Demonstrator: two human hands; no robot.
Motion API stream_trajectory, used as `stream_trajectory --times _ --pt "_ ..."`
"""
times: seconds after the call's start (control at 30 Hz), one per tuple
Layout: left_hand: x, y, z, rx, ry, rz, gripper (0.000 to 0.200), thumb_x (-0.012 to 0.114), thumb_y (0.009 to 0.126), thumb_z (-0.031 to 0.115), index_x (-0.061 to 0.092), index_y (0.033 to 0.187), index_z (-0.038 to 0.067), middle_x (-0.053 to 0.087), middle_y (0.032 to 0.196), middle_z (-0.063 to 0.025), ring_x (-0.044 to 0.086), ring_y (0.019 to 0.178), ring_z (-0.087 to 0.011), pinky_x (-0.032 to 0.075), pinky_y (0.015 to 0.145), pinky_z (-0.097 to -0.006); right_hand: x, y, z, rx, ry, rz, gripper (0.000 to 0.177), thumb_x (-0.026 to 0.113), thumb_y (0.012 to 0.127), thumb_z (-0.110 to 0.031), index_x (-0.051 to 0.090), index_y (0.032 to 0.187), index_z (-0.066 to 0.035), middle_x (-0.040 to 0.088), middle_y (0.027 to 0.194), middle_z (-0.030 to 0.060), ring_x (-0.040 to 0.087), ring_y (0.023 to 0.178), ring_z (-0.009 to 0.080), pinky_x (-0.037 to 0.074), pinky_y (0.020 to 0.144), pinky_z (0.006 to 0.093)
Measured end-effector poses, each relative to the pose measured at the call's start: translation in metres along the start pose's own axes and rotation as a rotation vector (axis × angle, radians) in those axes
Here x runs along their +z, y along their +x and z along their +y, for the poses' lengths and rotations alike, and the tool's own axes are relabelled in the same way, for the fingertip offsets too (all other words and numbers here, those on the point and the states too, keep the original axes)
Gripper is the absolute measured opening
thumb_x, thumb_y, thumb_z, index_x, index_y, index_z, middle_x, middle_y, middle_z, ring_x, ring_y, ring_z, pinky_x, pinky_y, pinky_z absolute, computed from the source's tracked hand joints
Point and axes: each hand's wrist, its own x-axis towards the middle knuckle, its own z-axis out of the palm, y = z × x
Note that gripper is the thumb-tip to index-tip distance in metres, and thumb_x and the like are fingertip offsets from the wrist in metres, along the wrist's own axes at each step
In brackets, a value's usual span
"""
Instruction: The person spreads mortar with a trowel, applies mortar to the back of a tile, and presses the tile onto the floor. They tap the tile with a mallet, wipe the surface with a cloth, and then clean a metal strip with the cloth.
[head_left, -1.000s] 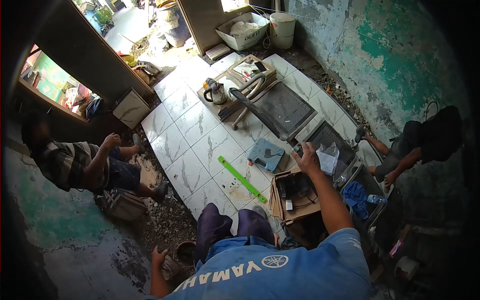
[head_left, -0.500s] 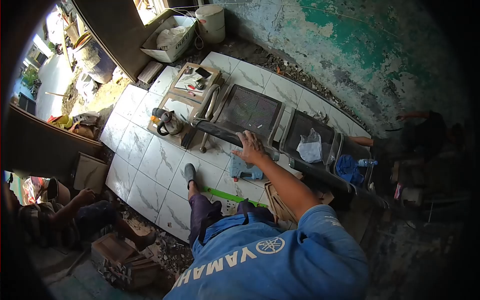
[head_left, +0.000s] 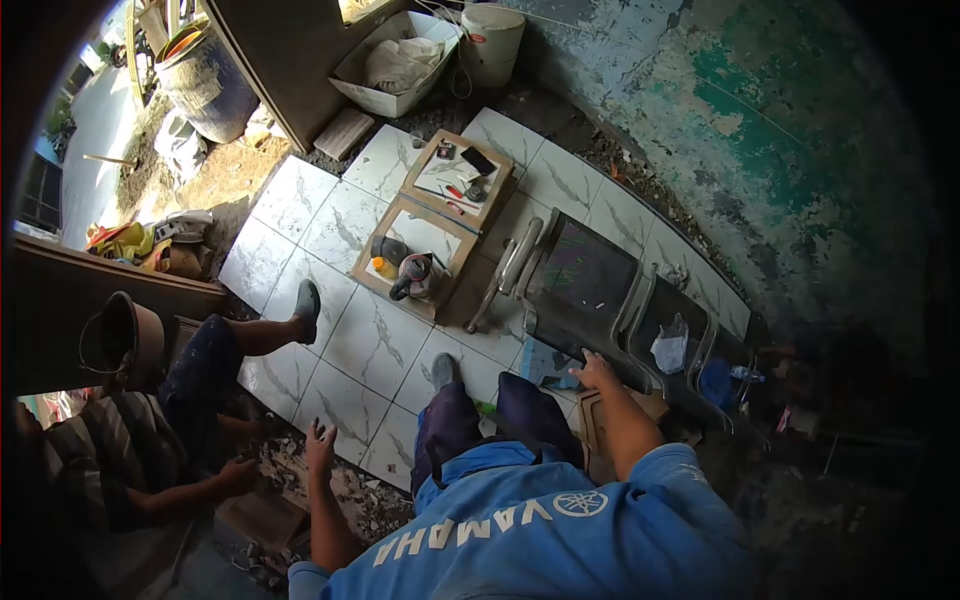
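Note:
My right hand (head_left: 596,371) is stretched forward with its fingers spread, right at the near edge of the dark metal bench (head_left: 583,270). A blue box (head_left: 550,363) stands on the floor close to its fingertips. On the bench seats lie a clear plastic bag (head_left: 671,345) and a blue cloth (head_left: 716,383). My left hand (head_left: 321,446) is raised low at the left, palm up, its fingers apart and nothing in them. It hovers over rubble beside the tiles, near another person's arm (head_left: 215,482).
White tiles (head_left: 372,335) cover the middle floor. Low wooden tables hold a kettle (head_left: 418,274), an orange-capped bottle (head_left: 383,266) and a phone (head_left: 478,161). Another person (head_left: 110,450) sits at the left, one foot on the tiles, beside a bucket (head_left: 133,335). Broken rubble (head_left: 375,510) borders the floor.
My right hand has come off the bench's bar and drawn back. My left hand has come into view. The bench now stands farther from the tables. The other person has put a leg onto the tiles.

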Motion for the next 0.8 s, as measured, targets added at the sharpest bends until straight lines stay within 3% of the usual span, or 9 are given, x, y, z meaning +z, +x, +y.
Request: stream_trajectory --times 0.13,0.23,0.47,0.53,0.6,0.63,0.67,0.77,0.8 --pt "-0.006 0.020 0.014 -0.056 0.236 -0.043 0.073 0.071 0.085 0.025 0.035 0.145 0.005 0.047 0.136 -0.0269 0.050 0.124 -0.0337 0.044 0.096 -0.0403 -0.003 -0.010 -0.004 0.038 0.181 0.037 0.082 0.066 0.084 -0.047 0.028 0.149 -0.015 0.036 0.149 0.0164 0.036 0.136 0.0339 0.034 0.110 0.0438" --pt "-0.010 0.036 0.017 -0.056 0.226 -0.085 0.074 0.072 0.083 0.025 0.035 0.145 0.004 0.051 0.132 -0.0277 0.055 0.116 -0.0339 0.045 0.093 -0.0404 0.002 -0.007 0.001 0.018 0.243 0.087 0.081 0.067 0.084 -0.046 0.029 0.149 -0.014 0.043 0.144 0.0179 0.041 0.132 0.0356 0.036 0.108 0.0440" --pt "-0.034 0.055 0.052 -0.029 0.294 -0.125 0.076 0.073 0.082 0.026 0.036 0.143 -0.001 0.054 0.126 -0.0311 0.057 0.113 -0.0321 0.046 0.090 -0.0396 0.019 0.001 0.004 0.007 0.160 0.177 0.081 0.063 0.085 -0.051 0.029 0.148 -0.013 0.046 0.140 0.0208 0.046 0.128 0.0370 0.040 0.105 0.0449" --pt "-0.048 0.070 0.039 0.027 0.317 -0.086 0.076 0.072 0.082 0.026 0.035 0.142 -0.003 0.057 0.120 -0.0292 0.060 0.102 -0.0295 0.049 0.081 -0.0371 0.023 0.003 0.005 0.001 0.177 0.188 0.081 0.063 0.085 -0.049 0.030 0.147 -0.010 0.048 0.137 0.0234 0.047 0.126 0.0391 0.040 0.104 0.0450" --pt "-0.056 0.067 0.049 -0.030 0.282 -0.095 0.074 0.070 0.084 0.024 0.034 0.142 -0.004 0.060 0.116 -0.0266 0.062 0.080 -0.0228 0.050 0.063 -0.0320 0.031 0.009 0.009 -0.059 0.198 0.278 0.078 0.064 0.084 -0.045 0.034 0.144 -0.005 0.052 0.132 0.0253 0.051 0.120 0.0411 0.042 0.101 0.0457" --pt "-0.059 0.061 0.053 -0.026 0.281 -0.073 0.072 0.069 0.084 0.022 0.035 0.142 -0.002 0.064 0.105 -0.0203 0.055 0.062 -0.0158 0.043 0.048 -0.0275 0.033 0.013 0.008 -0.058 0.213 0.279 0.078 0.064 0.084 -0.045 0.034 0.144 -0.005 0.052 0.132 0.0253 0.051 0.120 0.0411 0.042 0.101 0.0457" --pt "-0.056 0.045 0.066 0.012 0.312 0.003 0.063 0.068 0.085 0.021 0.040 0.137 -0.002 0.064 0.094 -0.0139 0.052 0.057 -0.0137 0.040 0.043 -0.0270 0.034 0.015 0.007 -0.064 0.181 0.309 0.075 0.065 0.083 -0.044 0.038 0.141 -0.004 0.055 0.127 0.0253 0.053 0.117 0.0412 0.044 0.098 0.0461" --pt "-0.062 0.035 0.065 -0.024 0.375 -0.009 0.050 0.067 0.085 0.021 0.049 0.126 -0.001 0.063 0.087 -0.0088 0.055 0.061 -0.0143 0.044 0.049 -0.0271 0.016 0.005 0.000 -0.086 0.108 0.310 0.068 0.067 0.082 -0.041 0.045 0.134 -0.002 0.059 0.119 0.0242 0.056 0.110 0.0404 0.046 0.093 0.0471" --pt "-0.066 0.040 0.041 -0.040 0.221 0.032 0.042 0.068 0.085 0.022 0.054 0.117 -0.001 0.063 0.085 -0.0079 0.056 0.063 -0.0149 0.046 0.053 -0.0284 0.007 0.003 0.000 -0.103 0.062 0.282 0.064 0.068 0.083 -0.039 0.047 0.130 -0.002 0.060 0.115 0.0231 0.058 0.108 0.0395 0.047 0.090 0.0477"
